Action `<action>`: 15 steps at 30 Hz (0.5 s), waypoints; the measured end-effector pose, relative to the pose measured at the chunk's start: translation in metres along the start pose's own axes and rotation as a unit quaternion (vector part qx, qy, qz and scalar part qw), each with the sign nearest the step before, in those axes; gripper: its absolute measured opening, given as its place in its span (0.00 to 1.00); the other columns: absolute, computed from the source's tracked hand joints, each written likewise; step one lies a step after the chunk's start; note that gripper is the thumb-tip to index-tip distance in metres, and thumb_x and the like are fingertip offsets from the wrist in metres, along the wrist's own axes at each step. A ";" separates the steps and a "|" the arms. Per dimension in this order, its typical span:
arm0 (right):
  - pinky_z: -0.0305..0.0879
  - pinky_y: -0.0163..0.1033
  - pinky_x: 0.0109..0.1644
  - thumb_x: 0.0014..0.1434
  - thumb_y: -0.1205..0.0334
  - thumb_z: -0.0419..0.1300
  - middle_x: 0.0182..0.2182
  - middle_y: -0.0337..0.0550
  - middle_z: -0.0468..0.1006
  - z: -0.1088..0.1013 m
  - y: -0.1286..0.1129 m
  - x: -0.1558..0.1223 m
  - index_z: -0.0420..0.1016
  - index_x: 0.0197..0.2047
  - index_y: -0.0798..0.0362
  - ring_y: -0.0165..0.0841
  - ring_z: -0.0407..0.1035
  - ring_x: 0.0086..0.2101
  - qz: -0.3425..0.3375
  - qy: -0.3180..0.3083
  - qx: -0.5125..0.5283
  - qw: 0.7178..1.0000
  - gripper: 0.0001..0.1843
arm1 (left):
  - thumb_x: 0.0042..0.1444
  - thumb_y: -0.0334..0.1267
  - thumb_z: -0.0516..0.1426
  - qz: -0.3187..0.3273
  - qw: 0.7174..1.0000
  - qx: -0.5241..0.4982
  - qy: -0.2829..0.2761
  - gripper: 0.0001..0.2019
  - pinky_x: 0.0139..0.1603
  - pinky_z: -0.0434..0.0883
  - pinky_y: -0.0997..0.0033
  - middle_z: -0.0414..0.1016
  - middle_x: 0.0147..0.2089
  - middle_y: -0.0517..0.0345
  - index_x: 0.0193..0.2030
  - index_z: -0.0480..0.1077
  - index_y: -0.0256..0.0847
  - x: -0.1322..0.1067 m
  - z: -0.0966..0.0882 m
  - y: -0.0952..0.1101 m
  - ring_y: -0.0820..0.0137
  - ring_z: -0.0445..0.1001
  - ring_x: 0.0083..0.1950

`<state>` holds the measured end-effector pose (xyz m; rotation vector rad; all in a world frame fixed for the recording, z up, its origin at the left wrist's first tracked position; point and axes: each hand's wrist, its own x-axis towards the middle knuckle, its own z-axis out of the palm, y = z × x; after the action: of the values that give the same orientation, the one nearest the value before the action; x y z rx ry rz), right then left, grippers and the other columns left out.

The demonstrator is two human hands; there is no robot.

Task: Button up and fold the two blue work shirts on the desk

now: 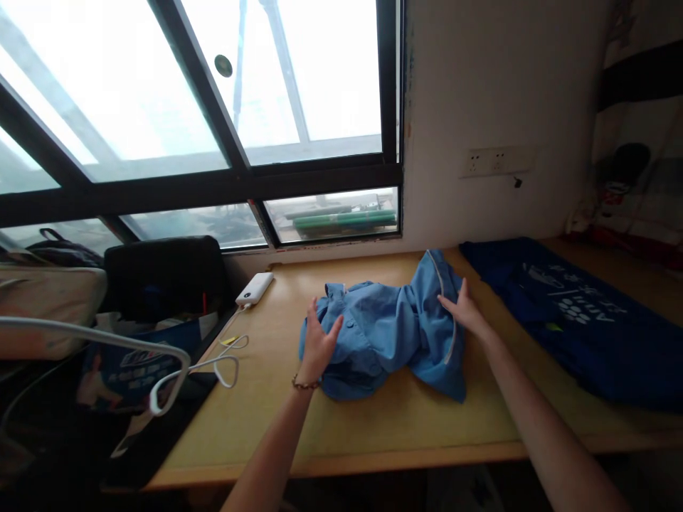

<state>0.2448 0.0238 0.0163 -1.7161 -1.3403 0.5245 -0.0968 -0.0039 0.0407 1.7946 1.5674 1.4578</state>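
A crumpled light-blue garment (381,323), with a button and a pale trim along its right end, lies on the wooden table (256,419). Its exact kind is hard to make out in the folds. My left hand (320,346), with a bracelet at the wrist, is over the garment's left end, thumb and fingers spread apart. At the right end is my right hand (465,311), its thumb reaching over the cloth near the trim and its fingers apart from the thumb. Neither hand is closed on the cloth.
A dark-blue cloth (576,313) with white print covers the table's right part. Back left lies a white power bank (255,289) with a cable (227,363). Bags (165,274) stand beyond the left edge. A window (309,85) and wall socket (499,162) are behind.
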 end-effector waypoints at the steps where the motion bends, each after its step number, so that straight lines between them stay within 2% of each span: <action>1: 0.59 0.48 0.50 0.47 0.47 0.56 0.53 0.61 0.61 0.006 0.005 -0.011 0.32 0.63 0.63 0.46 0.61 0.50 0.008 -0.008 -0.034 0.999 0.51 | 0.51 0.44 0.54 0.054 0.996 0.058 -0.034 0.31 0.60 0.52 0.56 0.47 0.63 0.46 0.60 0.46 0.43 -0.013 0.000 0.005 0.61 0.48 0.63; 2: 0.59 0.49 0.49 0.47 0.47 0.56 0.52 0.62 0.62 0.012 0.011 -0.024 0.34 0.63 0.64 0.48 0.62 0.49 0.010 -0.018 -0.068 0.997 0.51 | 0.51 0.45 0.55 0.102 0.985 0.111 -0.084 0.31 0.61 0.49 0.53 0.48 0.63 0.48 0.60 0.48 0.44 -0.027 -0.001 0.009 0.59 0.46 0.64; 4: 0.62 0.49 0.45 0.46 0.48 0.57 0.48 0.65 0.66 0.023 0.021 -0.054 0.38 0.62 0.66 0.49 0.64 0.45 0.017 -0.025 -0.119 0.992 0.49 | 0.48 0.47 0.57 0.173 0.945 0.197 -0.198 0.31 0.60 0.44 0.44 0.51 0.62 0.52 0.58 0.52 0.49 -0.056 -0.002 0.014 0.55 0.43 0.64; 5: 0.63 0.48 0.43 0.45 0.50 0.57 0.46 0.64 0.68 0.028 0.023 -0.068 0.42 0.61 0.66 0.49 0.66 0.44 0.018 -0.020 -0.142 0.990 0.47 | 0.46 0.47 0.58 0.191 0.922 0.229 -0.246 0.32 0.59 0.43 0.40 0.52 0.62 0.53 0.58 0.52 0.51 -0.069 -0.001 0.015 0.53 0.43 0.64; 7: 0.63 0.45 0.40 0.45 0.56 0.58 0.41 0.60 0.71 0.033 0.024 -0.088 0.54 0.57 0.63 0.47 0.68 0.40 0.014 -0.009 -0.182 0.983 0.37 | 0.45 0.46 0.59 0.202 0.893 0.273 -0.296 0.34 0.58 0.41 0.38 0.53 0.62 0.54 0.59 0.51 0.53 -0.086 0.002 0.013 0.53 0.44 0.63; 9: 0.63 0.42 0.37 0.45 0.62 0.55 0.33 0.54 0.75 0.027 0.019 -0.096 0.68 0.44 0.59 0.44 0.69 0.35 0.008 -0.025 -0.204 0.979 0.21 | 0.48 0.42 0.58 0.197 0.888 0.295 -0.291 0.32 0.58 0.43 0.39 0.55 0.61 0.55 0.59 0.50 0.53 -0.091 0.007 0.008 0.54 0.46 0.63; 10: 0.63 0.42 0.35 0.45 0.64 0.54 0.30 0.52 0.75 0.019 0.017 -0.097 0.71 0.38 0.57 0.43 0.70 0.33 0.008 -0.038 -0.203 0.978 0.15 | 0.50 0.40 0.56 0.195 0.891 0.300 -0.279 0.28 0.58 0.44 0.41 0.57 0.60 0.55 0.58 0.53 0.53 -0.089 0.008 0.005 0.55 0.48 0.62; 12: 0.63 0.41 0.32 0.46 0.63 0.52 0.25 0.48 0.75 -0.011 0.017 -0.093 0.73 0.30 0.55 0.42 0.70 0.29 0.021 -0.024 -0.174 0.984 0.11 | 0.53 0.37 0.53 0.187 0.903 0.295 -0.249 0.18 0.57 0.48 0.43 0.65 0.54 0.55 0.52 0.61 0.50 -0.080 0.005 -0.002 0.57 0.56 0.59; 13: 0.64 0.42 0.32 0.47 0.60 0.52 0.25 0.48 0.75 -0.032 0.019 -0.091 0.73 0.32 0.55 0.42 0.70 0.30 0.034 0.021 -0.146 0.988 0.12 | 0.54 0.36 0.51 0.177 0.915 0.283 -0.227 0.13 0.57 0.50 0.45 0.68 0.50 0.55 0.47 0.65 0.48 -0.073 0.001 -0.005 0.58 0.61 0.55; 15: 0.65 0.44 0.32 0.49 0.54 0.50 0.31 0.51 0.75 -0.082 0.030 -0.087 0.71 0.42 0.57 0.45 0.69 0.33 0.084 0.164 -0.064 0.981 0.21 | 0.56 0.37 0.48 0.133 0.948 0.239 -0.161 0.09 0.52 0.59 0.53 0.72 0.40 0.55 0.40 0.67 0.43 -0.056 -0.013 -0.012 0.62 0.68 0.45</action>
<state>0.2951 -0.0882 0.0196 -1.9342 -1.0175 0.2355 -0.1063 -0.0535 0.0109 2.4525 1.6454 0.8499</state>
